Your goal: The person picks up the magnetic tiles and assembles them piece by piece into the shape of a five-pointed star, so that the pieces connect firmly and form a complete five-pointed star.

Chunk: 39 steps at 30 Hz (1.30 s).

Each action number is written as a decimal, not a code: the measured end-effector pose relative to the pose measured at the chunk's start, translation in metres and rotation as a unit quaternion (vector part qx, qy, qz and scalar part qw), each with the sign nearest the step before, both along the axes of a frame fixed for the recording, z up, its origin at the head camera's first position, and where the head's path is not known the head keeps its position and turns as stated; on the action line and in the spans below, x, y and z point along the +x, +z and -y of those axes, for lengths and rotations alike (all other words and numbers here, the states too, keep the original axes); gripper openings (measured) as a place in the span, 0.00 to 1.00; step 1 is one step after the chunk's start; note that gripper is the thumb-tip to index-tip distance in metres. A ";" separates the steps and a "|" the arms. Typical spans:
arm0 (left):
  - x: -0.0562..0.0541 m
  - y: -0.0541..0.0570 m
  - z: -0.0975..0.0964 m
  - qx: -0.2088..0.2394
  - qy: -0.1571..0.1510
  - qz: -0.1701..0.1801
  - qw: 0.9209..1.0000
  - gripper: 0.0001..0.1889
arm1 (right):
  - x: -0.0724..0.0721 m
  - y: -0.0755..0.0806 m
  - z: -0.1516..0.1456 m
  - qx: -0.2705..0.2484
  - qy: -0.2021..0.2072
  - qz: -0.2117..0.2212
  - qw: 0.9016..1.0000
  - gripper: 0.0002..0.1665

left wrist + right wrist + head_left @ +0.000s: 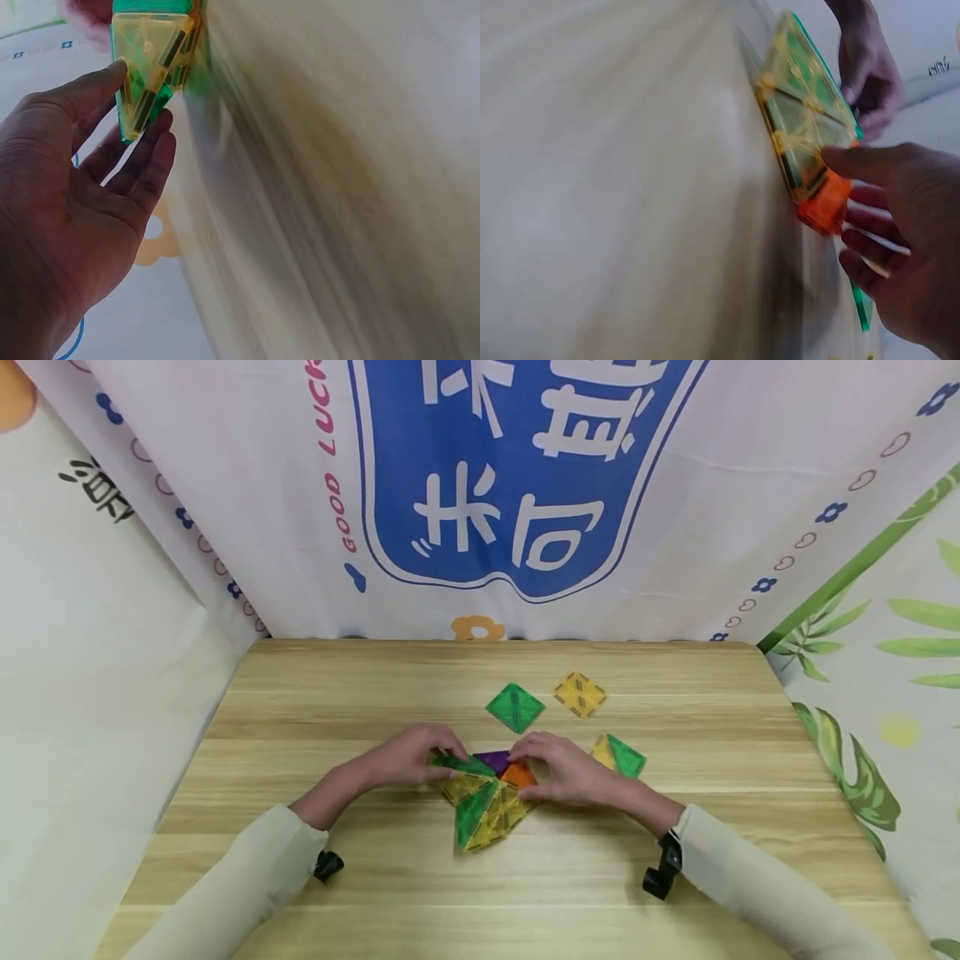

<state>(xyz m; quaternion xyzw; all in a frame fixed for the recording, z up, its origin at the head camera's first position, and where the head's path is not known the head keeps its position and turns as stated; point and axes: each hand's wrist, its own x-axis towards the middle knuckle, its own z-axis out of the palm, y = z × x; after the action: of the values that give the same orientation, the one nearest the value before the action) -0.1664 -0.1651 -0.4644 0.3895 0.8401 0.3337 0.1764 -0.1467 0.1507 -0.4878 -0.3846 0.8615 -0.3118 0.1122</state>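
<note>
In the head view, a built piece of translucent magnetic tiles (512, 806) sits between both hands at mid-table. Yellow and green tiles face the front, and behind them show a purple tile (492, 762) and an orange tile (519, 773). My left hand (408, 756) pinches the piece's left corner, thumb on a yellow triangle (146, 45) and fingers behind a green one in the left wrist view. At the right end, my right hand (566, 768) grips it with thumb on the yellow face, fingers behind by the orange tile (826, 206).
Beyond the hands lie a green square tile (515, 707) and a yellow square tile (580, 695). A yellow-and-green tile pair (625, 756) lies just behind the right hand. The wooden table (360, 693) meets a printed cloth (300, 602) at its far edge.
</note>
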 end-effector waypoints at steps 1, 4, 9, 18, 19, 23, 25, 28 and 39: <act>0.001 0.000 0.000 0.004 0.001 0.006 1.000 0.09 | -0.003 0.000 -0.001 0.001 0.011 0.007 1.000 0.31; 0.004 -0.001 0.001 0.015 0.002 0.022 1.000 0.09 | -0.010 0.001 -0.002 0.003 0.032 0.019 0.999 0.31; 0.000 -0.005 0.001 0.035 0.006 0.040 0.999 0.12 | -0.020 0.001 -0.002 -0.008 0.015 0.020 1.000 0.27; -0.030 -0.012 -0.017 0.060 0.112 0.039 0.991 0.19 | -0.044 0.000 -0.001 -0.044 -0.139 -0.042 0.988 0.21; -0.033 -0.012 -0.020 0.057 0.120 0.035 0.990 0.19 | -0.047 0.000 -0.001 -0.047 -0.155 -0.041 0.986 0.22; -0.045 -0.010 -0.033 0.040 0.139 0.035 0.989 0.20 | -0.058 0.000 0.001 -0.046 -0.204 -0.025 0.978 0.25; -0.049 -0.009 -0.038 0.028 0.142 0.038 0.989 0.21 | -0.063 -0.001 0.003 -0.034 -0.218 -0.020 0.975 0.27; -0.054 -0.010 -0.044 0.011 0.142 0.039 0.989 0.23 | -0.068 -0.002 0.005 -0.014 -0.230 -0.019 0.973 0.31; -0.063 -0.014 -0.056 0.000 0.146 0.068 0.987 0.22 | -0.072 -0.006 0.010 0.002 -0.244 -0.005 0.970 0.36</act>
<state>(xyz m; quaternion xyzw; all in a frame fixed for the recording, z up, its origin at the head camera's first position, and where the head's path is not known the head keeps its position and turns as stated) -0.2294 -0.1093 -0.4780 0.2394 0.8740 0.3817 0.1822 -0.2183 0.1405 -0.4941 -0.1643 0.9304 -0.3264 0.0292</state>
